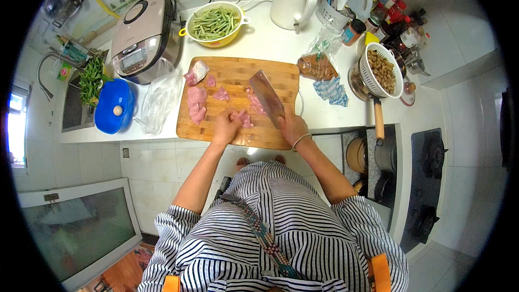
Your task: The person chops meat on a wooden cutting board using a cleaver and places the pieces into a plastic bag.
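Observation:
A wooden cutting board point(227, 134) lies before me at the counter's front edge. My right hand point(293, 126) grips a cleaver point(264, 91), its broad blade slanting up and left over the board. Partly beneath the blade lies a strip of sliced raw meat point(255, 101). Near the board's front edge, the fingers of my left hand point(226, 125) pinch a small piece of raw meat point(244, 119). Larger raw meat chunks point(197, 104) rest along the board's left side, with a fatty piece point(196, 73) above them. Small scraps point(221, 94) lie between.
Left are a rice cooker point(142, 40), a plastic bag point(160, 97) and a blue basin point(109, 117) holding an egg. Behind the board stand a colander of green beans point(215, 24) and an electric kettle point(294, 0). Right are a blue-white cloth point(330, 91) and a white basket of peanuts point(369, 69).

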`<action>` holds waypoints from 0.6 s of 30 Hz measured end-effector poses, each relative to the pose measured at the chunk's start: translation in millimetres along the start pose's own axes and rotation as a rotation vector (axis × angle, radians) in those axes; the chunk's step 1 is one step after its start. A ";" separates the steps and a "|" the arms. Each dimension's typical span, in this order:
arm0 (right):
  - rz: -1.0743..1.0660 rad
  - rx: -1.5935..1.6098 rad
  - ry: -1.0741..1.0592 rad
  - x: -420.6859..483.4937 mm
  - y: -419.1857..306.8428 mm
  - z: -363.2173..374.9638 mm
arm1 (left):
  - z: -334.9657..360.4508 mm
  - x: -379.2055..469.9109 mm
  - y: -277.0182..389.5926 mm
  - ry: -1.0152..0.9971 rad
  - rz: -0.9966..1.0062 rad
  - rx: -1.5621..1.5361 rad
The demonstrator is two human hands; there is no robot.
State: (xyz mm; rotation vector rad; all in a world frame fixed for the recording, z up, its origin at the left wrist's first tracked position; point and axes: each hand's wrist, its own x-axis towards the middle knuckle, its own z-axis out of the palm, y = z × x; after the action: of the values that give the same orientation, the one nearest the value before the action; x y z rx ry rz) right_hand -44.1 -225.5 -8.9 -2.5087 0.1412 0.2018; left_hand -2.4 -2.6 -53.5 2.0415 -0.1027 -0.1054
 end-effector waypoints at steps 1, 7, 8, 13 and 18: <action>-0.015 0.000 0.015 0.2 1.9 1.4 | -6.5 1.5 -3.6 -0.006 0.031 0.076; -0.074 -0.013 0.017 0.4 7.0 4.2 | -9.0 -13.8 -10.8 0.156 0.505 0.465; -0.093 -0.017 0.004 0.7 4.9 4.5 | -7.0 -16.8 -11.8 0.131 0.560 0.444; -0.210 -0.219 -0.119 -5.1 -23.7 1.5 | 3.3 -28.6 -32.4 0.101 0.596 0.423; -0.423 -0.456 -0.149 0.8 -40.6 9.4 | 6.7 -30.8 -29.7 0.199 0.579 0.452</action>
State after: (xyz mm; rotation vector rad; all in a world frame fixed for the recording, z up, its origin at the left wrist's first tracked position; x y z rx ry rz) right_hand -38.4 -187.3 6.6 -2.8821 -0.5509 0.2670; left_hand -32.9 8.7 -82.0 2.3689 -0.6322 0.5234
